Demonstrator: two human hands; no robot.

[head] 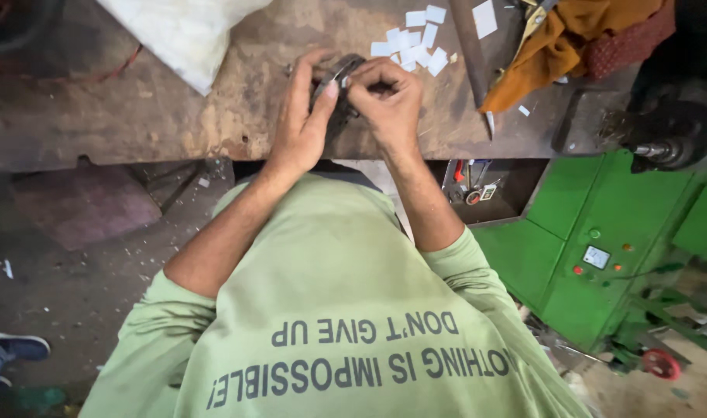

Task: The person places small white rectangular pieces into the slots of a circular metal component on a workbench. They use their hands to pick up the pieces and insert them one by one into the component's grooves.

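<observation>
Here, two hands, left hand and right hand, around one dark metal part.

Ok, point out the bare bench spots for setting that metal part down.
Free: worn benchtop left of left hand, below white bag. Also the strip between right hand and metal bar. Crowded: paper slips ahead, orange cloth right.

dark metal part mostly hidden by hands, blue shoe cut off

Worn wooden workbench, dusty concrete floor, green machine cabinet alongside.
</observation>
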